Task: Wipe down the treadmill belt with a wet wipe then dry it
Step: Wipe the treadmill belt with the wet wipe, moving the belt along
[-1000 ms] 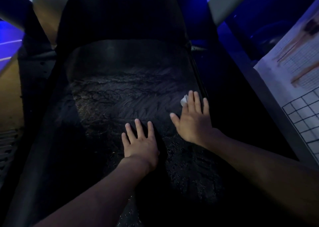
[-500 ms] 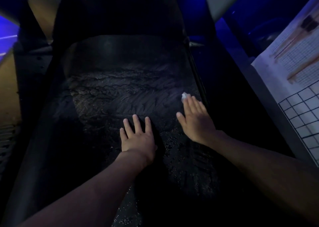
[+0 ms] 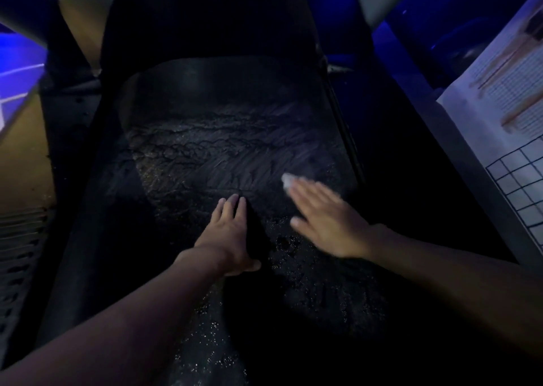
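Both flat hands [image 3: 332, 224] on belt [image 3: 223, 150]

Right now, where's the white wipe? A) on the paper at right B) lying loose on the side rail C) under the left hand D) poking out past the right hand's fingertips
D: a bit of the white wipe shows just beyond the fingertips of the right hand, flat on the treadmill belt; the left hand rests bare on the belt.

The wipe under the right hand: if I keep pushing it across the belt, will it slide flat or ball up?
The wipe already looks bunched, only a small white wad showing past the right hand fingertips, so it is probably limp and will roll up more. The belt looks streaked and textured, likely dragging it.
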The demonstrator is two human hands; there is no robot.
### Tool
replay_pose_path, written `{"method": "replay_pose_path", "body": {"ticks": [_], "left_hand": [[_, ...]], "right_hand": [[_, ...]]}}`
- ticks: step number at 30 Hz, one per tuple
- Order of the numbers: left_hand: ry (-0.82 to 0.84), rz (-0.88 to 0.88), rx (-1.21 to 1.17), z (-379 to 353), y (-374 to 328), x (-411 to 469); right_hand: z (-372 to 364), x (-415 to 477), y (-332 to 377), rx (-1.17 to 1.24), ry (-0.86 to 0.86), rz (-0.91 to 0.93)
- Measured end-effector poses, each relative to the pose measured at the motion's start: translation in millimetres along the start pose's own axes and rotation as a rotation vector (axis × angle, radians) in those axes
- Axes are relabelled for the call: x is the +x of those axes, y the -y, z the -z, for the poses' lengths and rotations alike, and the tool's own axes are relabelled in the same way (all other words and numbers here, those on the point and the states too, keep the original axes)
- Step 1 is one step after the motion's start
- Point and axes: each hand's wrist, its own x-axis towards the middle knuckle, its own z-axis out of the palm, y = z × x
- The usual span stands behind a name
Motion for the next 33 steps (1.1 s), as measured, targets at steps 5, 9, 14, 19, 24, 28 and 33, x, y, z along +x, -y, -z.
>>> {"method": "replay_pose_path", "body": {"ticks": [5,9,14,19,24,28,33], "left_hand": [[0.012,0.24,0.007,-3.4,-14.5,-9.3],[-0.01,0.266,-0.05,-5.8,-2.8,-13.2],[-0.017,0.26,0.006,0.1,11.2,-16.7],[-0.045,0.288,0.011,-1.8,26.3,-22.2],[-0.017,0.335,-0.062,-1.4,36.7,-26.2],[-0.051,0.296,-0.039,8.3,51.1,-28.5],[-0.097,0.342,0.029,5.4,64.3,-29.4]], "right_hand": [[-9.1,0.5,14.6,-0.011,0.025,-0.001],[5.7,10.8,-2.3,0.003,-0.01,-0.056],[-3.0,0.6,42.4,0.001,0.117,0.149],[3.9,21.7,28.0,0.036,0.052,-0.125],[0.0,12.2,44.3,0.01,0.131,0.162],[-0.7,20.4,52.7,0.014,0.091,-0.011],[0.9,26.7,55.1,0.001,0.121,0.107]]}}
